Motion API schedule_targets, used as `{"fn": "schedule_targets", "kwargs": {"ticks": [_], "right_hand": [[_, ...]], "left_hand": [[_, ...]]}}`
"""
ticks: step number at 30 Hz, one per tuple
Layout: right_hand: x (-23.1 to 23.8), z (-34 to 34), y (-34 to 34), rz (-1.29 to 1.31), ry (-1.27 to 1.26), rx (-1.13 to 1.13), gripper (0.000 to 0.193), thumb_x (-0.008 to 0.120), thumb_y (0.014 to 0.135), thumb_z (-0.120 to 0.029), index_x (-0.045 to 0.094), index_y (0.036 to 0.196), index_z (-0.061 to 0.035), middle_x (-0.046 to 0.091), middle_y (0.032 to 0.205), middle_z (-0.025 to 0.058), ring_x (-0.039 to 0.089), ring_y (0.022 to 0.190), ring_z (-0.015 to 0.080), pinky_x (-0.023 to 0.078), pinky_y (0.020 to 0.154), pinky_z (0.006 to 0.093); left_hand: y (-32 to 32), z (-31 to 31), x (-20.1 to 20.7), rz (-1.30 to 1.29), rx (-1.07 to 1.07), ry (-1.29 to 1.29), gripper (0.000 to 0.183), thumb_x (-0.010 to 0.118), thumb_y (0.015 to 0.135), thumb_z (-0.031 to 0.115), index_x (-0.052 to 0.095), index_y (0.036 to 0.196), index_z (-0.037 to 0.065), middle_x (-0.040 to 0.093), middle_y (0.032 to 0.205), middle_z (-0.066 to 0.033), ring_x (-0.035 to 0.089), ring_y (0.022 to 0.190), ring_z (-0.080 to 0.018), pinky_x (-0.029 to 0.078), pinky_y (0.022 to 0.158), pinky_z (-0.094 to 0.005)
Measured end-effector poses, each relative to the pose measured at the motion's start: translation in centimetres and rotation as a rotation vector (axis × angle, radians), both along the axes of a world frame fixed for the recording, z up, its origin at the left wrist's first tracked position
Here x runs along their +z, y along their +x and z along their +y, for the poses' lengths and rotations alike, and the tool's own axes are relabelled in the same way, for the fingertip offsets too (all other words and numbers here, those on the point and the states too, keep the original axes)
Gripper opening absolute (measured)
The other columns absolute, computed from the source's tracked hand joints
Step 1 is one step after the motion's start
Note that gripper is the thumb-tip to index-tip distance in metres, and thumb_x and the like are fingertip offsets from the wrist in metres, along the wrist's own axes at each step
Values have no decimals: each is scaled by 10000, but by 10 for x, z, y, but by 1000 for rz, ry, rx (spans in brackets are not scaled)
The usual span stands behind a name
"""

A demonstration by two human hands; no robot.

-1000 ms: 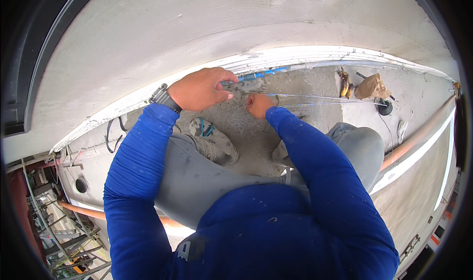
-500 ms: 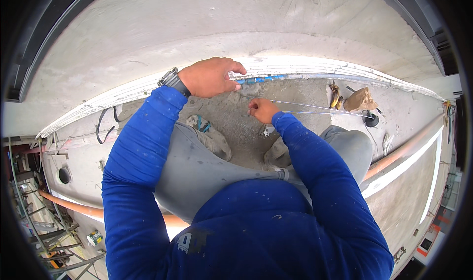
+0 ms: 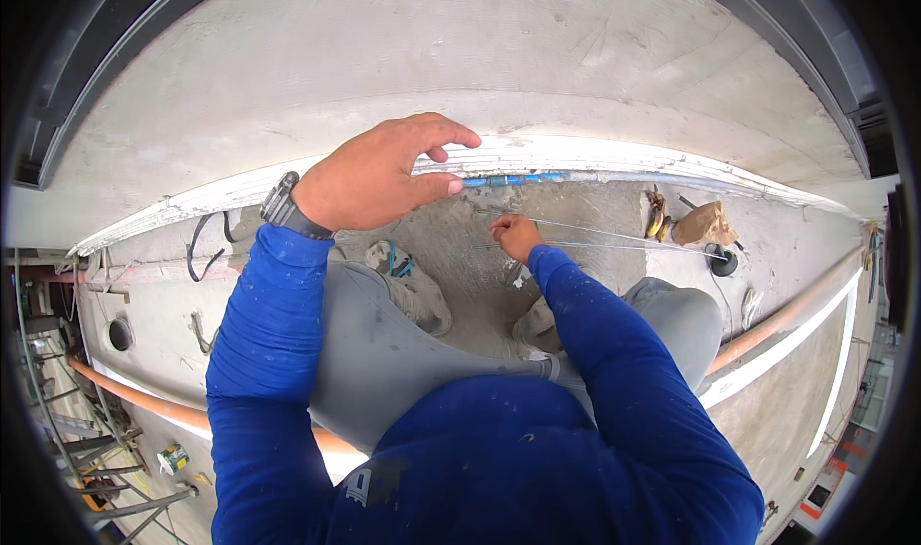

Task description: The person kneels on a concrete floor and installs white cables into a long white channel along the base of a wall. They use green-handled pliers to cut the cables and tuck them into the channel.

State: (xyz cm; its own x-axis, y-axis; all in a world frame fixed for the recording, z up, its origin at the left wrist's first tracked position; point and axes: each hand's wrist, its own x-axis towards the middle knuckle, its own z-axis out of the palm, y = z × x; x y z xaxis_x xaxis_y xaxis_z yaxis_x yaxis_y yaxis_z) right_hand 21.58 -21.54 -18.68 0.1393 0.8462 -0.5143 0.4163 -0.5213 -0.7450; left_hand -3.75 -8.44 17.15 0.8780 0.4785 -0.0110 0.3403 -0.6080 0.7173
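Note:
My left hand (image 3: 379,176) is raised at the left of the white strips along the wall, a watch on its wrist. Its fingers are bent, with a gap between thumb and forefinger and nothing in it. Low over the floor, my right hand (image 3: 518,236) has its fingertips drawn together; whatever they hold is too small to make out. Two thin rods or wires (image 3: 614,232) pass close to the right hand and run toward a black round object (image 3: 722,261). A blue pipe (image 3: 513,179) lies along the wall's foot, just beyond both hands.
Right of me lie a crumpled brown paper bag (image 3: 705,225) and a yellow-and-black tool (image 3: 658,221). A black strap (image 3: 199,252) rests on the floor at left. Behind me runs an orange pipe (image 3: 144,391), near metal frames (image 3: 106,459) and a round floor hole (image 3: 120,334).
My left hand has come up closer to the head and slightly left, its thumb and fingers wider apart. The right hand has stayed nearly in place, fingers still together.

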Motion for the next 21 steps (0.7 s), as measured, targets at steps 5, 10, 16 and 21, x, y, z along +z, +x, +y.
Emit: {"fn": "schedule_targets", "kwargs": {"ticks": [5, 10, 16, 21], "right_hand": [[-45, 21, 2, 305, -18, -456, 192, 678, 908, -152, 756, 1042, -38, 729, 848, 79, 682, 747, 171, 559, 640, 346], [-64, 44, -3, 491, -73, -751, 303, 643, 935, -107, 671, 1231, -48, 707, 903, 64, 630, 661, 147, 538, 564, 305], [-75, 64, -4, 632, -77, -890, 327, 575, 1014, -160, 559, 1331, -82, 720, 1034, 64, 640, 671, 148, 516, 543, 293], [-81, 69, -2, 775, -24, -870, 143, 546, 1053, -156, 554, 1185, -102, 735, 1053, 59, 649, 685, 136, 516, 548, 288]], "left_hand": [[-7, 9, 9, 11, 75, -99, 532, 741, 900, 81, 607, 1415, 87, 626, 1373, -117, 621, 1133, -247, 501, 1059, -404], [0, 29, -2, 19, 67, -145, 526, 742, 897, 83, 608, 1406, 63, 621, 1380, -142, 632, 1149, -257, 495, 1065, -400], [16, 44, -19, 42, 60, -216, 488, 734, 925, 109, 611, 1393, 47, 606, 1413, -167, 648, 1171, -283, 498, 1060, -415], [31, 48, -24, 116, 41, -241, 489, 754, 899, 66, 621, 1370, 46, 605, 1415, -174, 622, 1275, -345, 493, 1086, -411]]}}
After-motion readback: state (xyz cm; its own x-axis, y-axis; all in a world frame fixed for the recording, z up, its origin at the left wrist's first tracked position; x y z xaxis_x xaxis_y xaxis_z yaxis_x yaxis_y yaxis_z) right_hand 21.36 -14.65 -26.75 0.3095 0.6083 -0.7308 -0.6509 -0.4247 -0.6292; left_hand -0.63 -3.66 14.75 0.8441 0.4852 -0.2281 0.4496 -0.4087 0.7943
